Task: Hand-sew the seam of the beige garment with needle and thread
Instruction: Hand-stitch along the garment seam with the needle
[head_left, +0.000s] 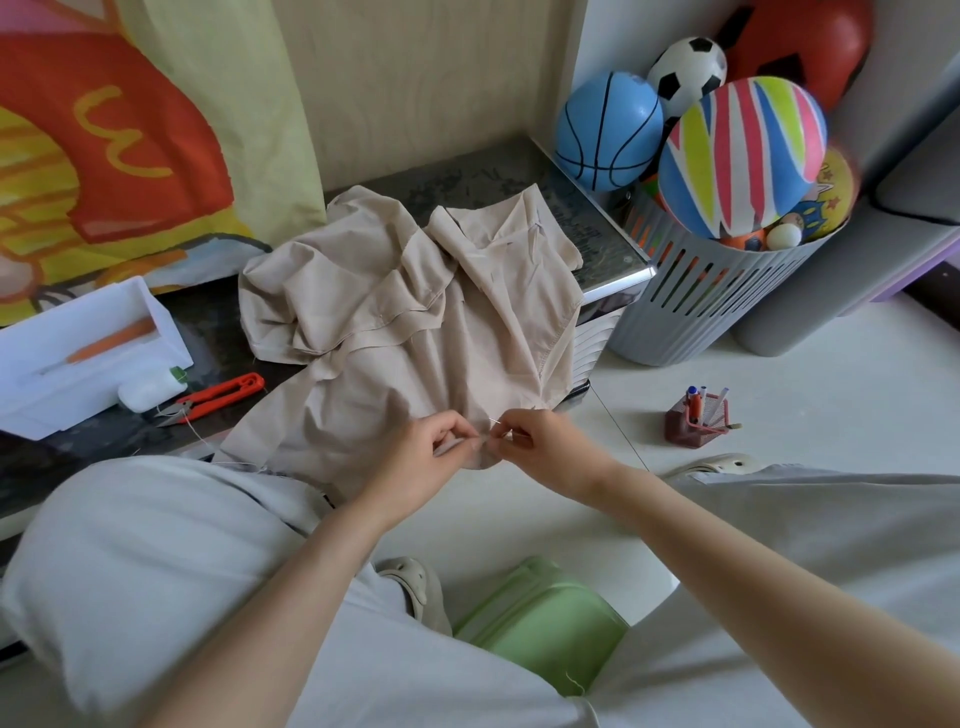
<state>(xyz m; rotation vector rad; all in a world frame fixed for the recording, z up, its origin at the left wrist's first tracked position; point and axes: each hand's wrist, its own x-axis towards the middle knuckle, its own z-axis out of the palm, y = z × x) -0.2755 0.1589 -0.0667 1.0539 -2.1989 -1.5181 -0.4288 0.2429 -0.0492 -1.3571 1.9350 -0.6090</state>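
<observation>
The beige garment (415, 306) lies crumpled on a low dark table (208, 312), its near edge hanging off toward me. My left hand (426, 457) pinches that near hem between thumb and fingers. Right beside it, my right hand (545, 447) grips a thin silver needle (496, 422) whose tip sticks up out of the fabric edge. A pale thread (200, 439) trails off to the left along the table edge. The stitched seam itself is hidden under my fingers.
Red thread snips (218, 397) and a small white bottle (150, 389) lie left of the garment, by a white tray (78, 353). A grey basket of balls (717, 291) stands at right, a pen holder (698, 418) on the floor, a green stool (540, 623) under me.
</observation>
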